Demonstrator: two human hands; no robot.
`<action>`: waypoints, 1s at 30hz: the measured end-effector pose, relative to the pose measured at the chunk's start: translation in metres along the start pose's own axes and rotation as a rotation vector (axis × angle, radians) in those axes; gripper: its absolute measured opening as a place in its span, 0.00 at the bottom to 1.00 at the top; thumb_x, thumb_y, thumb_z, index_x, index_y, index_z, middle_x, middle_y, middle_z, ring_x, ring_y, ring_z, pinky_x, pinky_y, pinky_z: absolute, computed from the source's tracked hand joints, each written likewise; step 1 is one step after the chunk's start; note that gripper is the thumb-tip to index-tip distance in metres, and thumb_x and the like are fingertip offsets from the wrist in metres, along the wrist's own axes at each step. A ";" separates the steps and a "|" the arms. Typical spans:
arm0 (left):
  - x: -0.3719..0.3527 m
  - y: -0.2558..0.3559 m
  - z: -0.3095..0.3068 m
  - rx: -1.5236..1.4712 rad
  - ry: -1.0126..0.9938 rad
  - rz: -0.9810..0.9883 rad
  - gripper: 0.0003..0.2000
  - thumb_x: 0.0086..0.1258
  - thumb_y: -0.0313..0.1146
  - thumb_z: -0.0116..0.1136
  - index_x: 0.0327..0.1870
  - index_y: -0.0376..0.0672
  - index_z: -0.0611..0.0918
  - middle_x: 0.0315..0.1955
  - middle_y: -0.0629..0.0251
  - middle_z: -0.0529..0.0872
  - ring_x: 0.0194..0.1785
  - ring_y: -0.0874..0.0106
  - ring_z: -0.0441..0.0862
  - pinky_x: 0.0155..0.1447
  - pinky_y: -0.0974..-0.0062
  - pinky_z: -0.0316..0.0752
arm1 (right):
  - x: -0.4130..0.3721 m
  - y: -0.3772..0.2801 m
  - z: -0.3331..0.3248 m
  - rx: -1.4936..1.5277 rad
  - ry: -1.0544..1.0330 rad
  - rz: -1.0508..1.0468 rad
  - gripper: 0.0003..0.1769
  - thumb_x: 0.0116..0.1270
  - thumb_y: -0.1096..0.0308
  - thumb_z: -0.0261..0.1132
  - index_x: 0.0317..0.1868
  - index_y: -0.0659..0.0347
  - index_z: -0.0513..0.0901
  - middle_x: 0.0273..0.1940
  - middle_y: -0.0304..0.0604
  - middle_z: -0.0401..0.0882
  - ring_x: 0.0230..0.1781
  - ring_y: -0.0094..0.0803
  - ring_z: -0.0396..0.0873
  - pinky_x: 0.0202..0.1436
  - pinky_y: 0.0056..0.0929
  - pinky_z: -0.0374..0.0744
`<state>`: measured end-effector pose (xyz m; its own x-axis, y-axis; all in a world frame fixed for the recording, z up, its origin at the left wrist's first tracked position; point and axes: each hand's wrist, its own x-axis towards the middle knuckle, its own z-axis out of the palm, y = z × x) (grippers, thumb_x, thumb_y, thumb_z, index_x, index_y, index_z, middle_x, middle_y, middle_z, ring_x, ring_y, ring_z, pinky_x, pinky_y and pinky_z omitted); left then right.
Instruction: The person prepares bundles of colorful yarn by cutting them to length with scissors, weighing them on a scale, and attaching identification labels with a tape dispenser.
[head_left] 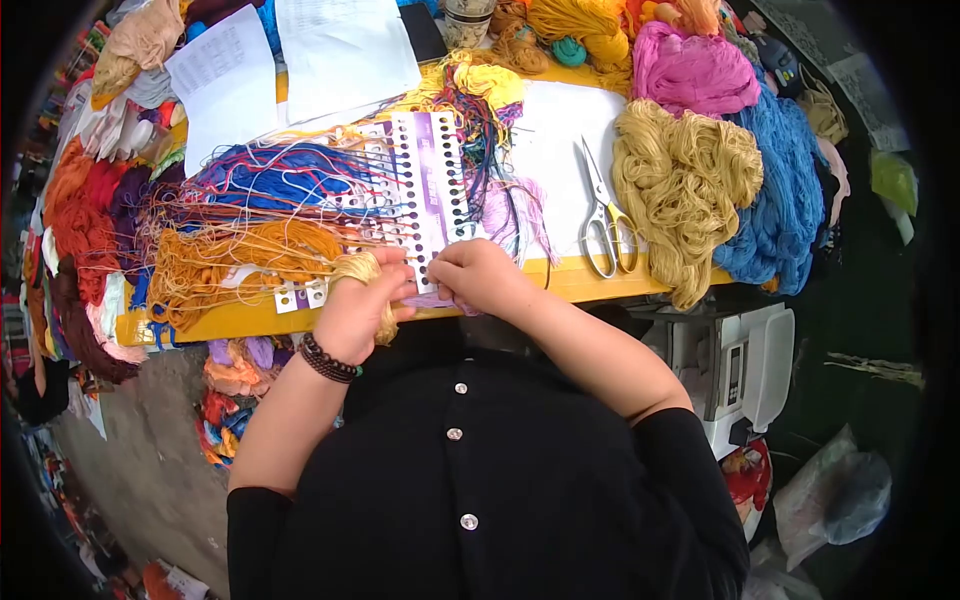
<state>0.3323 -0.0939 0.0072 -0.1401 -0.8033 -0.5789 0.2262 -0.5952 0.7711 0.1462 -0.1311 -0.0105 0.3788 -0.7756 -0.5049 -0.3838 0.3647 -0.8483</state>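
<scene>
A white and purple thread card (431, 190) with rows of punched holes lies at the table's front edge. Blue embroidery thread (285, 182) and orange thread (240, 265) trail from its holes toward the left. My left hand (362, 305) holds a loop of pale yellow thread (357, 267) across the palm, its fingertips close to the card's lower end. At the card's lower right holes, my right hand (483, 278) has thumb and finger pinched together. Whatever sits between those fingertips is too small to make out.
Scissors (602, 215) lie partly spread on white paper, right of the card. Beige yarn (685, 190), blue yarn (775, 190) and pink yarn (693, 68) pile up along the right. Printed sheets (345, 55) and a dark phone (423, 32) are at the back. A white scale-like device (745, 370) stands below right.
</scene>
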 end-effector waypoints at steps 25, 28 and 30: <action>0.020 -0.012 0.004 0.205 -0.120 0.228 0.18 0.66 0.22 0.53 0.58 0.38 0.72 0.41 0.63 0.84 0.31 0.80 0.79 0.33 0.84 0.73 | 0.003 0.004 -0.006 0.687 -0.121 0.000 0.08 0.63 0.74 0.58 0.42 0.64 0.74 0.29 0.40 0.77 0.30 0.24 0.76 0.38 0.20 0.73; 0.017 -0.016 -0.002 0.397 -0.100 0.421 0.18 0.63 0.22 0.54 0.56 0.40 0.75 0.34 0.70 0.82 0.29 0.83 0.76 0.32 0.85 0.72 | 0.005 0.007 -0.010 0.546 -0.177 -0.004 0.07 0.64 0.73 0.58 0.42 0.63 0.73 0.29 0.38 0.76 0.30 0.22 0.74 0.35 0.19 0.71; 0.013 -0.005 -0.025 0.234 0.000 0.341 0.15 0.64 0.25 0.54 0.53 0.40 0.77 0.31 0.72 0.81 0.30 0.83 0.77 0.30 0.87 0.70 | 0.006 0.011 0.002 0.436 -0.133 -0.034 0.09 0.64 0.72 0.58 0.44 0.63 0.73 0.29 0.38 0.77 0.30 0.22 0.73 0.34 0.19 0.71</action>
<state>0.3536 -0.1007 -0.0110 -0.0950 -0.9554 -0.2798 0.0347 -0.2840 0.9582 0.1459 -0.1310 -0.0231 0.5012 -0.7283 -0.4673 0.0101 0.5449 -0.8384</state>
